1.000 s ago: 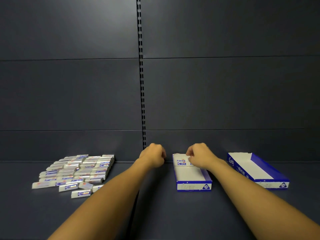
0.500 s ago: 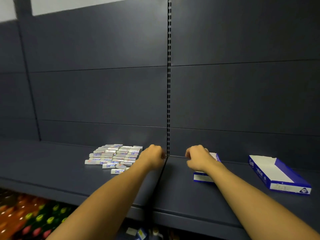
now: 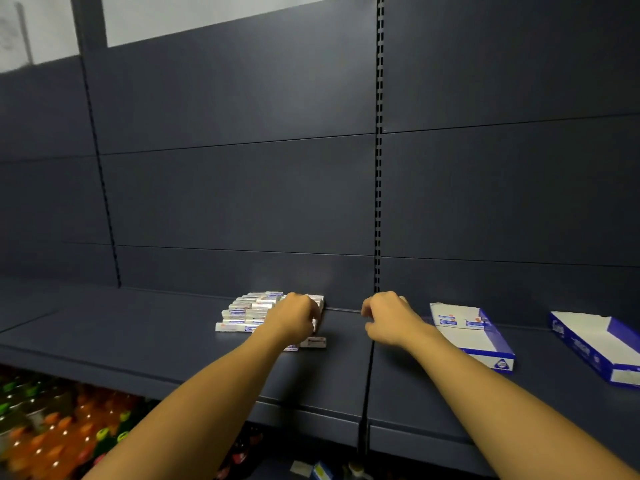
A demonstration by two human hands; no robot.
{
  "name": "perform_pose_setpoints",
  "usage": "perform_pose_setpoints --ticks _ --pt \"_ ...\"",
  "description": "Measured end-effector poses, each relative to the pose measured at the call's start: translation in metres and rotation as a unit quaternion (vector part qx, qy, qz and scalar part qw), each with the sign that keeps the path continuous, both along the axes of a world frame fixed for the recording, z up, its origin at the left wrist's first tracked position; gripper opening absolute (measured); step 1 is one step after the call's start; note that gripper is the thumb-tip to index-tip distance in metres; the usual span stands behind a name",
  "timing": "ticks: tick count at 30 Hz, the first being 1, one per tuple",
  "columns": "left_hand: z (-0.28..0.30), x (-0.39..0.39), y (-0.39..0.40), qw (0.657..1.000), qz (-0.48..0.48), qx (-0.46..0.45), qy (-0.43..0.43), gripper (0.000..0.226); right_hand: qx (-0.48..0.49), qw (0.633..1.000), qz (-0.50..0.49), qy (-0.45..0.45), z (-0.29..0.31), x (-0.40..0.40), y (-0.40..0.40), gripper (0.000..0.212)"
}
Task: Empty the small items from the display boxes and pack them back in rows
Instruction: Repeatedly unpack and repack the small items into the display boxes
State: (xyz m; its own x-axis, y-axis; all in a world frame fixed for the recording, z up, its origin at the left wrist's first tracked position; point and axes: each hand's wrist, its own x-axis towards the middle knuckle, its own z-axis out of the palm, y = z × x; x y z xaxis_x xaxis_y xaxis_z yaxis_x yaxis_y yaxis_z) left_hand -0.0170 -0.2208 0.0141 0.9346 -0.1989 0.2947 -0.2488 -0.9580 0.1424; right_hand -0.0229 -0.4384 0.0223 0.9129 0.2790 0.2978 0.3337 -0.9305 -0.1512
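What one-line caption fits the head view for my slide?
Left hand over the pile of small packs, right hand beside a blue-and-white display box holding two packs.

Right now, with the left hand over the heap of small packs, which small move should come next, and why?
Probably the left hand should close its fingers on a few small packs from the heap and carry them to the nearer display box. That box holds only one row of packs at its far end, the rest of its floor is bare, and the right hand hovers beside it, seemingly holding nothing.
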Motion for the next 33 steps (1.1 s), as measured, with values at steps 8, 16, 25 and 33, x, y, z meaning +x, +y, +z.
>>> perform_pose_setpoints --ticks 8,16,25,33 --pt "-0.021 0.02 0.062 0.995 -0.084 0.0 -0.061 0.038 0.043 0.998 0.014 -0.039 -0.027 0.017 0.075 0.032" --pt "-0.056 0.034 0.094 0.973 -0.16 -0.096 -0.134 0.027 0.087 0.991 0.044 -0.088 -0.063 0.028 0.105 0.025" --pt "-0.071 0.026 0.104 0.956 -0.198 -0.183 -0.12 0.006 0.146 0.985 0.036 -0.089 -0.086 0.031 0.092 0.029" --pt "-0.079 0.029 0.102 0.964 -0.2 -0.159 -0.069 0.021 0.126 0.986 0.064 -0.09 -0.089 0.03 0.098 0.031"
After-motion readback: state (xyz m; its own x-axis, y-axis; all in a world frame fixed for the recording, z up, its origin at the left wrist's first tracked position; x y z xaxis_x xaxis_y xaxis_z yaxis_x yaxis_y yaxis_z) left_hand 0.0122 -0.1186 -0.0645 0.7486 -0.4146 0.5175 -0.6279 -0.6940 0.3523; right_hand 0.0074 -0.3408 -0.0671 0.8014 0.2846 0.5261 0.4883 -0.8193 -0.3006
